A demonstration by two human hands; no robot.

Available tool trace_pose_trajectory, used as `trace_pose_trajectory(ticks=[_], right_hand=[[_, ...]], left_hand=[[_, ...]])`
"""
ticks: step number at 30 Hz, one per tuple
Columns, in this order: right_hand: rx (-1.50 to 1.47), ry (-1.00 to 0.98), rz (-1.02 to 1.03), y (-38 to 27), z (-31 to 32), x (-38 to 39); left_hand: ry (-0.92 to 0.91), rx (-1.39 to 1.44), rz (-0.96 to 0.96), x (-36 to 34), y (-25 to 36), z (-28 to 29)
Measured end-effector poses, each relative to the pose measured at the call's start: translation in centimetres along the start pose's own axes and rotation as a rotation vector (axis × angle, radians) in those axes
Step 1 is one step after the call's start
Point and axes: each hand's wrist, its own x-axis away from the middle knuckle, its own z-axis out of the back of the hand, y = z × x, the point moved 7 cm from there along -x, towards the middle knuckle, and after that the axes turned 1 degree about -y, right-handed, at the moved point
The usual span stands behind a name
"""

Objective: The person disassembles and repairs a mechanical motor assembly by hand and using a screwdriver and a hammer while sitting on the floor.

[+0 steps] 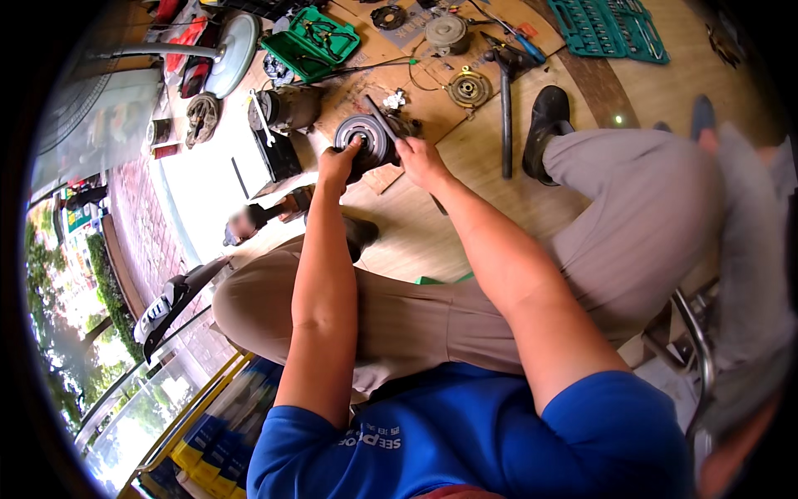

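Both arms reach forward over my knees to a round dark metal pulley [363,131] with ringed grooves and a hub in its middle. My left hand [337,165] is closed on its near left edge, thumb pressed toward the hub. Along the right side of the pulley slants a dark bar [380,116]. My right hand [424,164] is closed round this bar, beside the pulley's right edge. What lies under the pulley is mostly hidden.
Cardboard [366,87] on the floor bears a round part with a copper-coloured ring [468,88], a hammer [506,116] and a blue-handled screwdriver [530,48]. Beyond lie an opened green case [291,51] and a teal socket case [611,29]. A cylindrical metal part [298,108] stands left.
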Motion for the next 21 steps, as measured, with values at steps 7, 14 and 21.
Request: trace_pose_trajectory(ticks=[7, 14, 21], right_hand=[[0.153, 0.014, 0.007, -1.1, -0.1, 1.6], [0.091, 0.048, -0.038, 0.0, 0.7, 0.9], [0.059, 0.031, -0.064, -0.1, 0.6, 0.7]], left_hand=[[0.010, -0.028, 0.069, 1.0, -1.5, 0.7], [0.025, -0.194, -0.076, 1.5, 2.3, 0.2], [0.091, -0.159, -0.249, 1.3, 3.2, 0.5]])
